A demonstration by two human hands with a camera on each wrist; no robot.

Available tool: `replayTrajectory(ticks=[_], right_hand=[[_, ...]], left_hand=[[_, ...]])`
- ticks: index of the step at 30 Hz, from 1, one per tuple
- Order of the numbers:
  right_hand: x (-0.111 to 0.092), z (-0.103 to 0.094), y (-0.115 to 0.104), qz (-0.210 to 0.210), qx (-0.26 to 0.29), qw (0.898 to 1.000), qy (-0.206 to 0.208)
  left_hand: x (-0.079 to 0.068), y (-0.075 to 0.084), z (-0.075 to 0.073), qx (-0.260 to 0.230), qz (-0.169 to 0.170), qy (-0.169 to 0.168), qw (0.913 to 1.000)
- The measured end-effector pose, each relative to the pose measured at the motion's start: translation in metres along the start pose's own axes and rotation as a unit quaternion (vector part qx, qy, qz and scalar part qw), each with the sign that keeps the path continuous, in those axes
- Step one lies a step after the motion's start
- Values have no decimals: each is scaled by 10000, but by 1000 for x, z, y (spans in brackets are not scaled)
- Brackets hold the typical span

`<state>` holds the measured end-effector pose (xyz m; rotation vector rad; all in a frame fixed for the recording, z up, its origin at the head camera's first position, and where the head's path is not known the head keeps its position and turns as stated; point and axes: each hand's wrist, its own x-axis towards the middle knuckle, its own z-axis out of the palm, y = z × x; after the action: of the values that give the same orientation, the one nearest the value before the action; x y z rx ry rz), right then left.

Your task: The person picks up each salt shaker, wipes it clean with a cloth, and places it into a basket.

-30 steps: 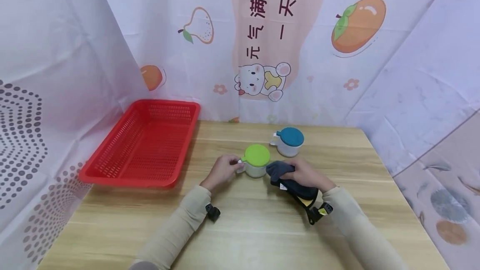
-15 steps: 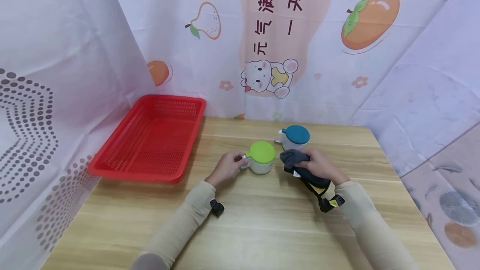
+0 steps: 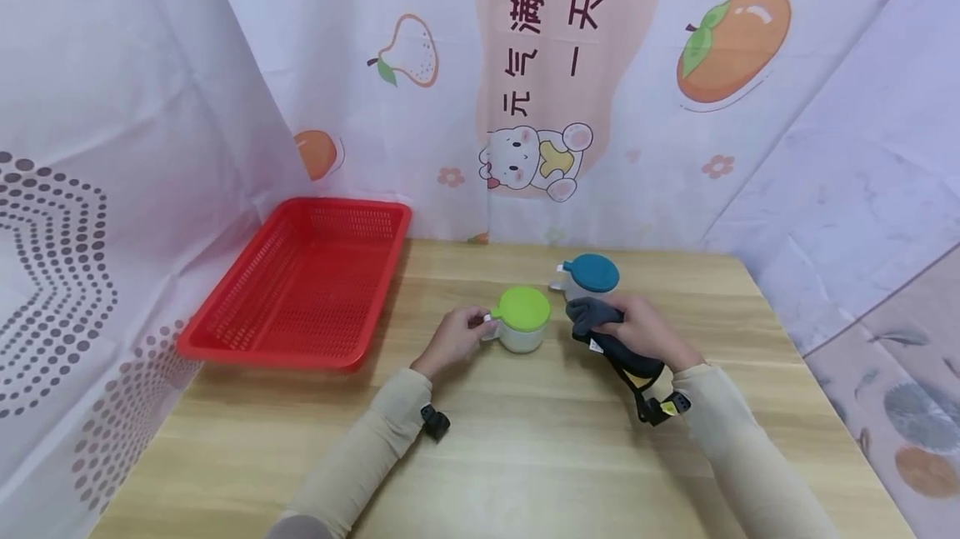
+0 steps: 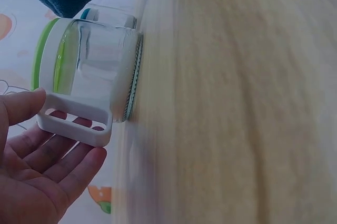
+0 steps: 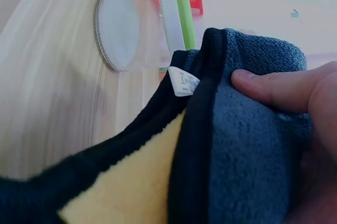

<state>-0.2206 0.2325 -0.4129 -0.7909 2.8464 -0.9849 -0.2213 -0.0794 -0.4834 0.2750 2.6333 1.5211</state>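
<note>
A clear jar with a lime-green lid (image 3: 524,309) stands on the wooden table in the head view. My left hand (image 3: 456,339) holds its white handle (image 4: 79,138); in the left wrist view the thumb lies at the handle's lid end and the fingers reach behind it. My right hand (image 3: 643,329) grips a folded cloth (image 5: 247,150), dark blue-grey on one side and yellow on the other, with black edging and a white tag (image 5: 182,81). The cloth is just right of the green-lidded jar and overlaps the lower part of a similar jar with a blue lid (image 3: 592,271).
A red perforated plastic basket (image 3: 300,297) sits at the left of the table (image 3: 495,456). A printed curtain (image 3: 420,147) hangs along the table's back edge, and more cloth hangs at both sides.
The right hand and the cloth have shifted right, away from the green-lidded jar and nearer the blue-lidded one. My left hand keeps its hold on the handle. The head view has turned slightly.
</note>
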Motion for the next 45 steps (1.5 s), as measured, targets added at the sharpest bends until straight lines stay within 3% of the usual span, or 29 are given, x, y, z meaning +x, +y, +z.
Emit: replayTrajectory(ticks=[11, 29, 36, 41, 45], right_hand=[[3, 6, -16, -536, -682, 9962, 61], [25, 24, -57, -1471, -2007, 9685, 33], [28, 27, -65, -1382, -2362, 9612, -341], [31, 32, -66, -1509, -2676, 9497, -616], [34, 33, -65, -1459, -2653, 9505, -696]], left_hand=[[-4, -8, 3, -24, -66, 82, 9999], [-4, -6, 0, -88, -65, 73, 9999], [-1, -8, 2, -157, -40, 26, 9999], [-1, -7, 1, -161, -45, 12, 9999], [1, -6, 0, -160, -14, -22, 9999]])
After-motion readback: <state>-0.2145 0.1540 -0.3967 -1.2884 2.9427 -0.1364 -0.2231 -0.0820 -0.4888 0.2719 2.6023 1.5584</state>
